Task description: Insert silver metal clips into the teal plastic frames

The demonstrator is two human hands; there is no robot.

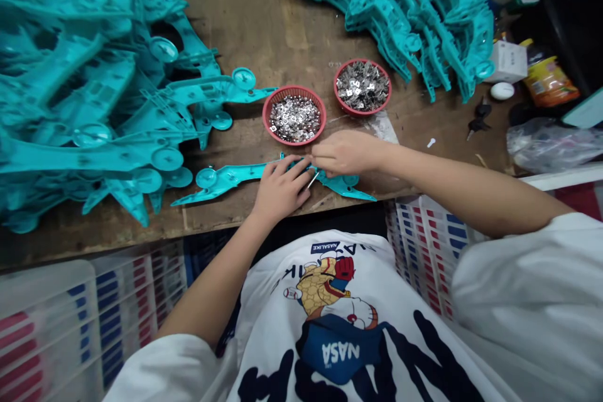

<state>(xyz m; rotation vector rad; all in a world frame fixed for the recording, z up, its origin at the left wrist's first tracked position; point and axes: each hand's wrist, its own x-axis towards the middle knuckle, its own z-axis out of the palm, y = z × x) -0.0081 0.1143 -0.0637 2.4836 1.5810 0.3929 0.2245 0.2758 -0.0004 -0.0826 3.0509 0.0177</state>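
A long, curved teal plastic part lies near the table's front edge, its middle covered by both hands. My left hand rests on it, fingers bent over the part and gripping it down. My right hand is closed, its fingertips pinched together over the same part, close to my left fingers. What they pinch is hidden. A thin metal rod shows between the two hands; I cannot tell which one holds it. Just beyond stand a red basket of small metal clips and another red basket of similar metal pieces.
A big heap of teal parts fills the table's left side. More teal parts stand in rows at the back right. Keys, a white box, a snack packet and a plastic bag lie right. Plastic crates stand below.
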